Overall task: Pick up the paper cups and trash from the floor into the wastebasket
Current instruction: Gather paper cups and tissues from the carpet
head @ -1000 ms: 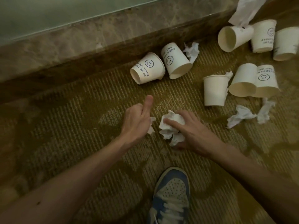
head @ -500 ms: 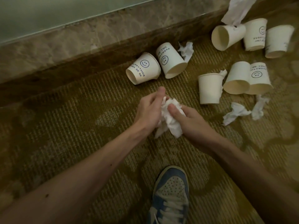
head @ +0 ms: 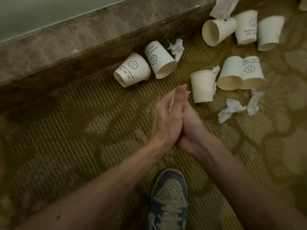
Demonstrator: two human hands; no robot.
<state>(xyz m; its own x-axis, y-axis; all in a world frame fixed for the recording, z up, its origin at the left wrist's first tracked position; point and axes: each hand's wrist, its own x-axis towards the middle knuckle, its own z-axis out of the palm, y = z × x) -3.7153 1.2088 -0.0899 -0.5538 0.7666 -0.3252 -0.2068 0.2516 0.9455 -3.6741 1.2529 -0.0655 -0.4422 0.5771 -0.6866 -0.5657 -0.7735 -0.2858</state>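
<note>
Nearest, your blue sneaker stands on the carpet. Just beyond, your left hand curls its fingers round a crumpled tissue, only slivers showing. Your right hand presses against it, its fingers hidden, so their curl cannot be told. Farther off, paper cups and tissue wads lie scattered near the baseboard.
</note>
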